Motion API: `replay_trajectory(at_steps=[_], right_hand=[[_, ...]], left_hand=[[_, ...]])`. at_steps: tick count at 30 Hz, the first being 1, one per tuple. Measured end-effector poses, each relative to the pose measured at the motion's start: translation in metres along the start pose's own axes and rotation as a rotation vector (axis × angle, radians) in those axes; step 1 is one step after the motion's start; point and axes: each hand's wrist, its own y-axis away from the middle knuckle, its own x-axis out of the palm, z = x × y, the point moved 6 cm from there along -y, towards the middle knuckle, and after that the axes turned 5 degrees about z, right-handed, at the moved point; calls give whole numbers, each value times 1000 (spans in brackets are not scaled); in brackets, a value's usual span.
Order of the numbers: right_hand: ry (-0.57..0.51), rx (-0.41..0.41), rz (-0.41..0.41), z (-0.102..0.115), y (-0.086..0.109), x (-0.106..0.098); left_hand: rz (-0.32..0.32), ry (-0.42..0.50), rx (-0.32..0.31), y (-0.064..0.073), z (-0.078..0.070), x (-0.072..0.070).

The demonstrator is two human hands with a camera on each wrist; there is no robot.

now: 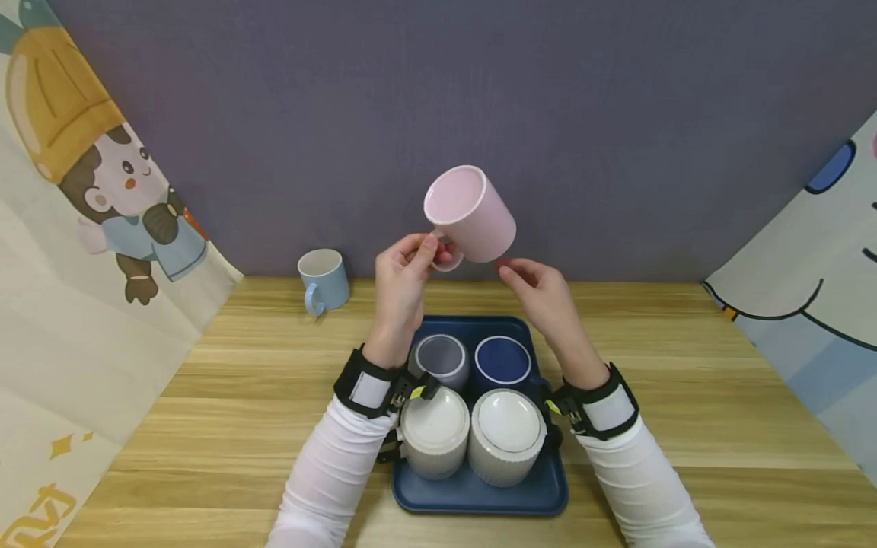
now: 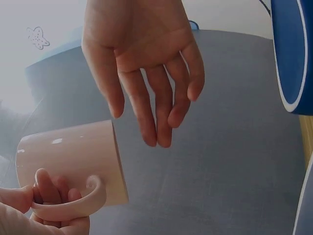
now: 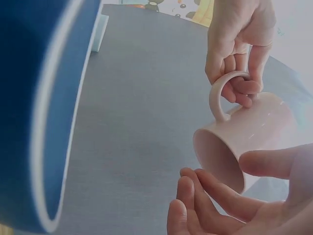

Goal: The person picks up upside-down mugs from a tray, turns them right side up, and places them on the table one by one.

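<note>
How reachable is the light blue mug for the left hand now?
Probably no: the left hand already holds the pink mug, though the way to the light blue mug looks free.

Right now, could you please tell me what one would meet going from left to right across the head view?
Cream cartoon-printed cloth, light-blue mug, left hand, pale pink handled mug, right hand, white-and-blue printed cloth.
</note>
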Motion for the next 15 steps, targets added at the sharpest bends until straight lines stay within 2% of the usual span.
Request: replay_trajectory(at_steps=[6,15], right_hand=[[4,-13,21,0,-8,-2],[7,-62,92,6,-22,2]], left_hand=[[-15,18,-6,-4,7,5],[-21,92,-23,-9,20,12]])
